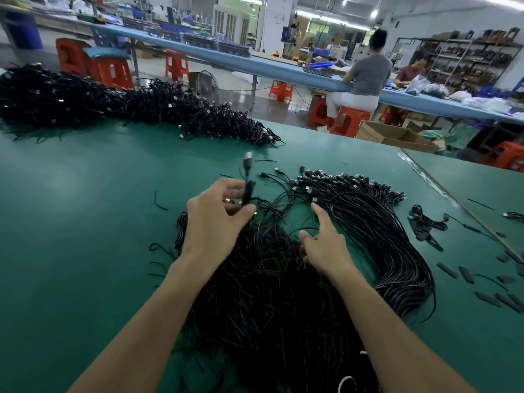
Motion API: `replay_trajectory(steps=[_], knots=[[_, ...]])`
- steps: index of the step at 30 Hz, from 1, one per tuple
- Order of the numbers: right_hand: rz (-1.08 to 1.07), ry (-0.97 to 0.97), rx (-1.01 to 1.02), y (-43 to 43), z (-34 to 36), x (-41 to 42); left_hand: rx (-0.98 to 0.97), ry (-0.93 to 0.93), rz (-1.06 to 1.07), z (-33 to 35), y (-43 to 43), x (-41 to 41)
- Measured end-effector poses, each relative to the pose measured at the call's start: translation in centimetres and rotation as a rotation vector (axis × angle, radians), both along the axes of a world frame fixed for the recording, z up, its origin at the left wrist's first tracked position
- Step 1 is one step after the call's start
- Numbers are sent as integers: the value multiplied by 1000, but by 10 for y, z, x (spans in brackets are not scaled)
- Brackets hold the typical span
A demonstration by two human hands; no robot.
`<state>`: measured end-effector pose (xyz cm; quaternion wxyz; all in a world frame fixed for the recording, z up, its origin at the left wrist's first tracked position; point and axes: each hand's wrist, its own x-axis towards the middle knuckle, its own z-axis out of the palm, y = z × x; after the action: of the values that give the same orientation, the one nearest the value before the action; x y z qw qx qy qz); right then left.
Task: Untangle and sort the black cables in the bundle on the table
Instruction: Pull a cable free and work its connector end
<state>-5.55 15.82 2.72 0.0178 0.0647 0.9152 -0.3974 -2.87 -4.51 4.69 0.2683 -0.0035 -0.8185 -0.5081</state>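
Observation:
A tangled bundle of black cables (pixel 269 302) lies on the green table (pixel 85 222) in front of me. To its right, a sorted sheaf of cables (pixel 377 228) fans out with plugs lined up at the far end. My left hand (pixel 215 219) pinches a few cable ends (pixel 247 191) that stick upward, one blurred plug at the top. My right hand (pixel 323 245) hovers over the bundle's top edge with index finger and thumb spread, touching the cables; it grips nothing that I can see.
A long heap of black cables (pixel 127 106) runs along the table's far left. Loose cable coils (pixel 425 222) and flat black strips (pixel 487 299) lie at the right. A table seam (pixel 453 199) runs diagonally there. People sit at a blue bench behind.

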Motion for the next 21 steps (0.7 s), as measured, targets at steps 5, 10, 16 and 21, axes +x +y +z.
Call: replay_trajectory(steps=[5, 10, 16, 21], knots=[[-42, -52, 136, 11, -7, -18, -192, -129, 171, -12, -25, -28], [-141, 315, -61, 13, 9, -10, -378, -321, 200, -25, -29, -32], [187, 332, -585, -6, 54, 31, -507, 110, 108, -12, -4, -19], [464, 262, -550, -6, 77, 65, -344, -94, -444, -3, 42, -7]])
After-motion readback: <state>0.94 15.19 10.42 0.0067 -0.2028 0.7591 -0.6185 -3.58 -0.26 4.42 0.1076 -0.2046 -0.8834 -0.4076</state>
